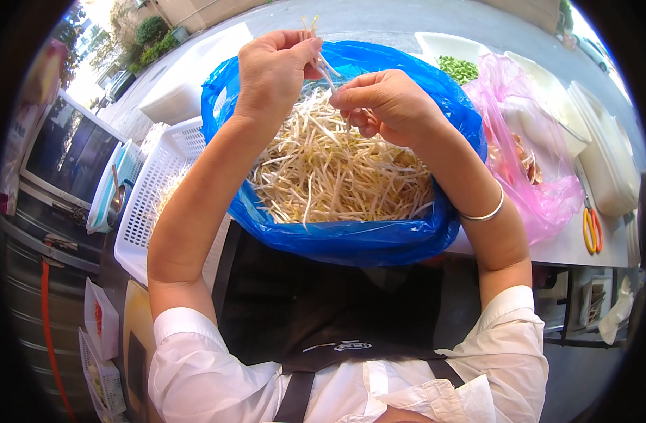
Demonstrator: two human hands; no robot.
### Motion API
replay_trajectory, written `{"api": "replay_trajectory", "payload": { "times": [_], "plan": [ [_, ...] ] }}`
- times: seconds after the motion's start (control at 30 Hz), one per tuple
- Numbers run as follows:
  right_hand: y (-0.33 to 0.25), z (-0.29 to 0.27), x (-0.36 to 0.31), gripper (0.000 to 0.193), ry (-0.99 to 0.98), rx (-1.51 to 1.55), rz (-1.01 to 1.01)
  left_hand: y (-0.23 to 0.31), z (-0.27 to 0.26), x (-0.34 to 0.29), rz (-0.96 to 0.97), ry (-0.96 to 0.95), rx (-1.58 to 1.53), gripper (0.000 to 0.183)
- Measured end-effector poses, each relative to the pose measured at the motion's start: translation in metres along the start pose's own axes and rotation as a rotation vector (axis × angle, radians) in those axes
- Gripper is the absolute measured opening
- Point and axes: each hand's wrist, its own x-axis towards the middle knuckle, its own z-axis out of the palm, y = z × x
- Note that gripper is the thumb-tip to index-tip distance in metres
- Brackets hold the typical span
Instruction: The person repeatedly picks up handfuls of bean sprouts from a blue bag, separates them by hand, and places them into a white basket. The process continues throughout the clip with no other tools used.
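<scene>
A blue plastic bag (337, 236) lies wide open in front of me, full of pale bean sprouts (351, 173). Over its far left part, my left hand (275, 69) is raised and closed on a few bean sprouts, whose tips stick out above the fingers. Lower and to the right, my right hand (383, 106) pinches the lower ends of those sprouts between thumb and fingertips. Both hands are above the heap, close together. A silver bangle (486, 206) circles my right wrist side of the forearm.
At left stands a white perforated basket (136, 229) with some sprouts, partly behind my left arm. Pink plastic bags (541, 204) lie at right, near orange-handled scissors (592, 229). Beyond are a white tub of chopped greens (457, 69) and pale lidded containers (605, 155).
</scene>
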Motion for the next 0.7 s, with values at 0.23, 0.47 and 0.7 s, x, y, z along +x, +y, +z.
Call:
{"api": "replay_trajectory", "payload": {
  "times": [0.23,0.47,0.7],
  "plan": [
    [-0.004,0.004,-0.003,0.020,0.065,0.034,0.030,-0.007,-0.003,0.002,0.003,0.022,-0.077,0.014],
    [-0.009,0.004,-0.003,0.018,0.018,0.133,0.110,-0.008,-0.010,0.001,-0.088,-0.031,-0.087,0.019],
    [-0.009,0.001,-0.002,0.023,0.086,0.135,0.116,0.003,-0.025,-0.003,-0.162,-0.052,-0.199,0.018]
  ]
}}
